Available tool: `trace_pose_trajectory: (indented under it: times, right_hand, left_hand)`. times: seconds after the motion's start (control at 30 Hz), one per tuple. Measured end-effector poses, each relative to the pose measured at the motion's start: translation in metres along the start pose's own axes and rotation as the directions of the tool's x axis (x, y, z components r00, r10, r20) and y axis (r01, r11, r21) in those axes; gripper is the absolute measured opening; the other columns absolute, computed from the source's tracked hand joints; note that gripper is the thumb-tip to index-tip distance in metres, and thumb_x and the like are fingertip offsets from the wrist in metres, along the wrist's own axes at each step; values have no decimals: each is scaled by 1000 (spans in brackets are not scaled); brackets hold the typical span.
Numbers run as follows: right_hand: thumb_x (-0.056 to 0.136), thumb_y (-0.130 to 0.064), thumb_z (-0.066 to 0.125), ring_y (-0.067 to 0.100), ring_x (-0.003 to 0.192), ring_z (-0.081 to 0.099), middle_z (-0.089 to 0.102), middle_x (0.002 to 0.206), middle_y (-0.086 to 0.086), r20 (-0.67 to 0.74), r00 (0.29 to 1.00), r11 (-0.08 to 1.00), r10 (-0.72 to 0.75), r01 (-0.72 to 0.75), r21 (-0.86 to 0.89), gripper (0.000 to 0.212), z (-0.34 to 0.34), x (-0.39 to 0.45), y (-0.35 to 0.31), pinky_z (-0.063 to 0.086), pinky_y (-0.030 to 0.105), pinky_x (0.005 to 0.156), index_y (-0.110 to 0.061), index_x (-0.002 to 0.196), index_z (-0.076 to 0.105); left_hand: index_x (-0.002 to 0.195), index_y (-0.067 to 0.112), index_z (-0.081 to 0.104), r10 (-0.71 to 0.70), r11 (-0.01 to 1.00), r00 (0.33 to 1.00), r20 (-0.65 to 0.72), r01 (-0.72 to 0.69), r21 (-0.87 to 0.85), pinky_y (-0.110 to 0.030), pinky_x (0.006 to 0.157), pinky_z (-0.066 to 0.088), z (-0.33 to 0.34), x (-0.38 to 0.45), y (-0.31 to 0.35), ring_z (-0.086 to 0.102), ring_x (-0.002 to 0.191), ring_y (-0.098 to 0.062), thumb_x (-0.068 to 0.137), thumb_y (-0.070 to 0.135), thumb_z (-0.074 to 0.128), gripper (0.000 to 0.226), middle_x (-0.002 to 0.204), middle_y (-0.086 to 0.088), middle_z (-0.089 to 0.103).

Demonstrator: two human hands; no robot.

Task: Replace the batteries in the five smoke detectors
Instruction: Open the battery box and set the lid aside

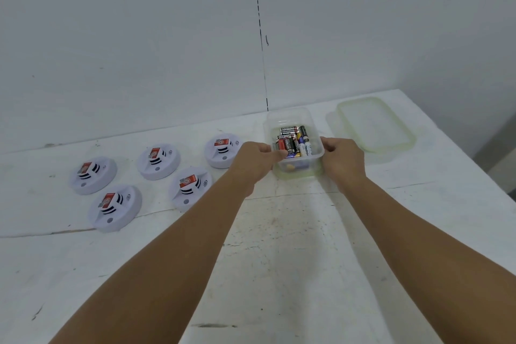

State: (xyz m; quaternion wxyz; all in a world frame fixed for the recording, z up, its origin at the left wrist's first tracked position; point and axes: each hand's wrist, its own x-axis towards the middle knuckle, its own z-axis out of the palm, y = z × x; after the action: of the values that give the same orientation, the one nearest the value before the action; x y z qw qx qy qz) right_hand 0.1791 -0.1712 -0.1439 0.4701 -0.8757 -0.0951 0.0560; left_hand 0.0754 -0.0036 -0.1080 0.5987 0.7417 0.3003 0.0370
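Note:
Several white round smoke detectors lie on the white table at the left, among them one far left, one at the front and one nearest the box; each has a red label. A clear plastic box holding several batteries stands at centre right. My left hand grips the box's left rim, thumb over the edge by the batteries. My right hand grips its right rim.
The box's clear lid lies flat on the table to the right of the box. A grey wall runs behind the table, close to the box. The table's right edge falls away at the far right.

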Motion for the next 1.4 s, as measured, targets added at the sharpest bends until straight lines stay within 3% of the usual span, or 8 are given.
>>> trace_pose_trajectory:
  times: [0.1, 0.17, 0.33, 0.47, 0.6, 0.77, 1.03, 1.4]
  right_hand:
    - [94, -12, 52, 22, 69, 62, 75, 89, 15, 9, 1000, 1000, -5, 5, -4, 26, 2, -1, 4, 50, 33, 62, -2, 110, 69]
    - [98, -15, 49, 14, 67, 45, 70, 80, 12, 29, 1000, 1000, -4, 4, 0, 27, -1, -4, 5, 36, 30, 61, -1, 105, 70]
    - [105, -24, 57, 15, 124, 62, 71, 131, -2, 30, 1000, 996, -3, 0, 90, 32, -24, -38, 1, 45, 31, 110, -15, 133, 70]
    - [102, -27, 59, 10, 98, 66, 73, 99, -12, -73, 997, 991, 27, -17, 132, 17, -53, -60, 18, 49, 28, 90, -24, 104, 76]
    - [98, -27, 57, 14, 79, 62, 67, 83, -8, -142, 983, 984, 115, -93, 155, 18, -90, -62, 40, 48, 30, 69, -16, 88, 68]
    - [102, -26, 45, 18, 74, 50, 56, 90, 0, -291, 926, 928, 241, -132, 348, 14, -122, -48, 49, 38, 33, 60, -15, 98, 52]
    - [108, -27, 49, 12, 118, 54, 57, 135, 3, -179, 984, 987, -8, 36, 157, 37, -131, -21, 48, 37, 25, 98, -33, 141, 62]
    - [103, -27, 56, 9, 83, 58, 69, 101, 3, -114, 991, 995, -63, 71, 66, 27, -132, -24, 41, 41, 21, 74, -27, 122, 74]
  left_hand:
    - [94, 9, 81, 3, 1000, 1000, -10, -3, 8, -48, 109, 51, 1, 0, -2, 72, 108, -29, 87, 33, 84, 25, 108, -13, 78]
    - [98, 12, 80, 3, 1000, 1000, -16, -3, 21, -48, 109, 51, 1, -3, -2, 70, 115, -30, 88, 36, 83, 26, 112, -13, 78]
    - [153, 19, 38, 137, 977, 973, -187, -102, 188, -37, 101, 48, 6, -31, 2, 61, 118, -20, 88, 56, 76, 84, 129, -4, 61]
    - [133, 27, 43, 397, 917, 858, -325, -357, 178, -31, 81, 53, 26, -60, 8, 64, 96, -16, 92, 47, 76, 57, 105, 2, 62]
    - [93, 21, 61, 503, 854, 846, -179, -455, 251, -18, 65, 40, 62, -82, 22, 55, 68, -3, 98, 33, 69, 15, 75, 7, 63]
    - [88, 12, 66, 175, 982, 982, 73, -179, 57, -24, 65, 50, 114, -80, 39, 58, 60, -9, 97, 38, 69, 28, 74, 2, 69]
    - [110, 10, 55, -209, 919, 942, 263, 281, -277, -21, 55, 44, 162, -66, 60, 64, 64, -19, 100, 42, 68, 36, 99, -17, 71]
    - [137, 9, 50, -319, 781, 918, 235, 396, -483, -17, 47, 37, 172, -43, 71, 66, 64, -21, 110, 19, 52, 29, 85, -21, 68]
